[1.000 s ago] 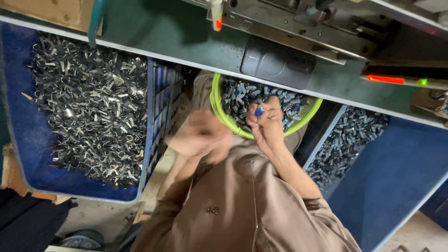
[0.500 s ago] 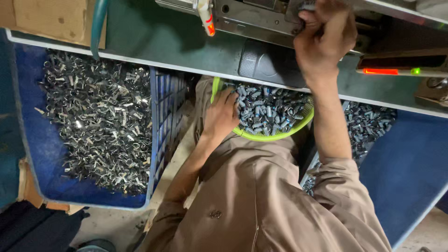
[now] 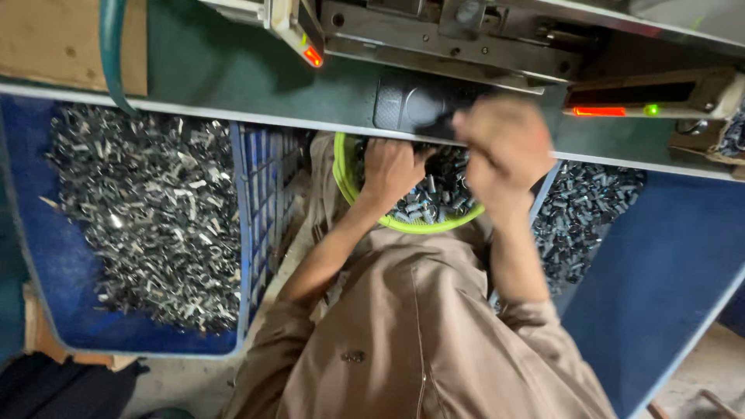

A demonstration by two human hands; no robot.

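We have our left hand (image 3: 394,167) down in the green-rimmed bowl (image 3: 341,174) on our lap, fingers curled shut into the heap of small dark metal parts (image 3: 434,203), though whether they pinch one piece or a fistful we cannot tell. Our right hand (image 3: 504,147) hangs blurred above the bowl's far side, just below the green machine ledge (image 3: 233,85); its fingers look bunched together, but we cannot tell if anything sits between them. From here, the likeliest slip we judge is a dropped part: pieces this small, taken in a closed fist, could spill past the knuckles over the bowl's rim and into the gap beside the blue crate (image 3: 240,233) of bright metal scraps (image 3: 147,217) to the left of our left fingers. A quick right hand so near the press tooling (image 3: 442,39) beyond its fingertips could also knock the ledge edge. The bowl rests only on our lap, so a hard dig could tip it.
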